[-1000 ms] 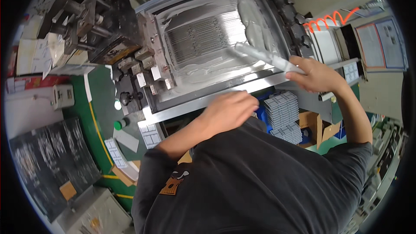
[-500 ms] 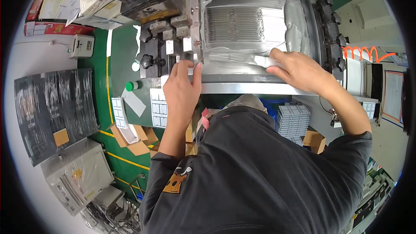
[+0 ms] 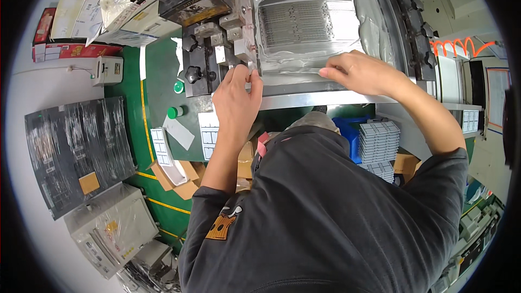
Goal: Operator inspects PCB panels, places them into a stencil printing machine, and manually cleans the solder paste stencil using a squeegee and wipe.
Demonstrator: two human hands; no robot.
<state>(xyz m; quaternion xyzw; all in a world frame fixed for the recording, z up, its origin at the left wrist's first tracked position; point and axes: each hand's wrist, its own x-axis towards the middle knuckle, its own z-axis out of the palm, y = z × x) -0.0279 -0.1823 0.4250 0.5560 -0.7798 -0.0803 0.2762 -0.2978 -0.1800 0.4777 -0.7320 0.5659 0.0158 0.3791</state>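
Observation:
At the left front corner of a metal-framed screen (image 3: 304,101), my left hand (image 3: 237,95) curls its fingers and thumb around the frame's edge, beside the clamp blocks. My right hand (image 3: 364,73) is over the front part of the screen, thumb and fingers pinched on a thin pale scraper, mostly hidden by the hand. Grey paste (image 3: 374,24) lies in a thick ridge along the screen's right side. More of it is smeared in a band along the front. A rectangular patterned area (image 3: 293,24) with fine rows shows in the screen's middle.
Black clamp knobs (image 3: 192,74) and metal blocks flank the screen on the left; a knobbed rail (image 3: 420,38) runs along its right. On the green table stand a green-lidded jar (image 3: 173,112) and printed sheets. Stacked grey trays (image 3: 379,142) are below right, beside a blue bin (image 3: 348,138).
My right hand has shifted slightly, and the pale scraper, broad and visible before, is now nearly hidden. My left hand stays at the frame corner. The whole view has tilted and shifted a little.

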